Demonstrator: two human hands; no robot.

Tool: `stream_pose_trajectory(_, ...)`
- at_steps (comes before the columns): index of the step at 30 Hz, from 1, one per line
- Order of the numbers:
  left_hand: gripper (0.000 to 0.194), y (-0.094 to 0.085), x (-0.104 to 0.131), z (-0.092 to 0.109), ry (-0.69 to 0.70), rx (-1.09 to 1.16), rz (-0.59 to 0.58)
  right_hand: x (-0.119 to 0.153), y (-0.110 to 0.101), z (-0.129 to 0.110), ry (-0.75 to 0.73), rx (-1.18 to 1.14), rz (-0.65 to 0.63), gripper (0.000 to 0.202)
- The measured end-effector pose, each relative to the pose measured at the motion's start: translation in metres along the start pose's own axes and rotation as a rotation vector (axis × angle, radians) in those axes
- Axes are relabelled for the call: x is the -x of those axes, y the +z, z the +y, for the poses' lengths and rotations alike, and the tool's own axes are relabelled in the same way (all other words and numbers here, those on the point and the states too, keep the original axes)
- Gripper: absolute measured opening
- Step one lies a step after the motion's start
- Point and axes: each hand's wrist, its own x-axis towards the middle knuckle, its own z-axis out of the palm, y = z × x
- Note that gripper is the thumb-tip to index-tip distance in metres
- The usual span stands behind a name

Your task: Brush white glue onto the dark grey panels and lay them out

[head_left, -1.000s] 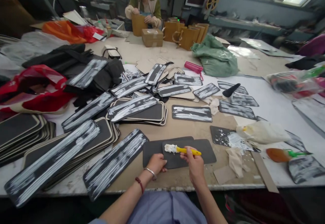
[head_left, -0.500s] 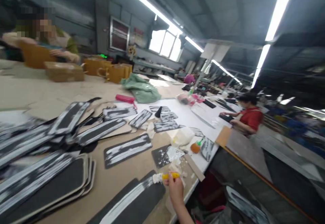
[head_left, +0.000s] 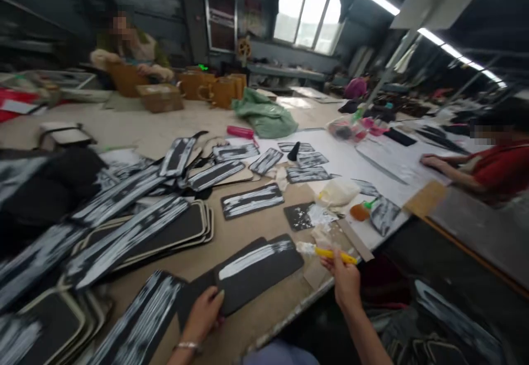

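My right hand (head_left: 344, 278) is closed round the yellow handle of a brush (head_left: 334, 254). White paste coats the bristles, which hang just beyond the right end of a dark panel (head_left: 264, 279). One broad white streak runs along that panel's upper side. My left hand (head_left: 205, 311) pinches the panel's near left edge, thumb on top, with the fingers underneath mostly hidden. A second dark piece (head_left: 190, 293) lies partly beneath the panel. Beyond the brush, a small dark board (head_left: 298, 217) carries white blobs of paste.
Stacked rimmed panels (head_left: 165, 232) and white-streaked strips crowd the left. An orange pot (head_left: 359, 212), a pale plastic bag (head_left: 336, 192) and a flat bar (head_left: 355, 239) lie at right, near the table edge. Co-workers sit at far left and at right.
My view has swung left and down. My left hand has come into view holding the panel. The brush has moved off the panel's right end, where it was touching before.
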Motion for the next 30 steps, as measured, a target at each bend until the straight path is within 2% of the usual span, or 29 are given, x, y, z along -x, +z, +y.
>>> stream_pose_trajectory(4,0.032,-0.004,-0.003,0.004,-0.021,0.017,0.061,0.003,0.005,0.011,0.022,-0.041,-0.040,0.048)
stream_pose_trajectory(10,0.021,0.000,-0.006,0.004,-0.040,0.062,0.052,0.007,0.050,0.028,-0.031,0.107,-0.179,0.049)
stream_pose_trajectory(13,0.019,0.000,-0.006,0.002,-0.047,0.063,0.055,-0.005,0.062,0.032,-0.055,0.174,-0.178,0.050)
stream_pose_trajectory(17,0.021,0.002,-0.006,0.003,-0.048,0.077,0.082,-0.022,0.046,0.025,-0.108,0.260,-0.120,0.052)
stream_pose_trajectory(21,0.020,0.002,-0.003,0.001,-0.083,0.087,0.110,-0.019,0.023,0.012,-0.129,0.324,-0.117,0.053)
stream_pose_trajectory(25,0.022,0.006,0.006,0.002,-0.124,0.050,0.100,0.009,0.015,0.000,-0.084,0.343,-0.149,0.055)
stream_pose_trajectory(27,0.023,0.011,0.014,0.012,-0.128,-0.012,0.099,0.032,0.015,-0.002,-0.027,0.325,-0.146,0.057)
stream_pose_trajectory(28,0.021,0.014,0.017,0.020,-0.166,-0.088,0.156,0.043,0.016,0.001,0.003,0.309,-0.148,0.059)
stream_pose_trajectory(30,0.022,0.018,0.022,0.035,-0.109,-0.134,0.166,0.056,0.023,0.016,0.045,0.233,-0.147,0.061)
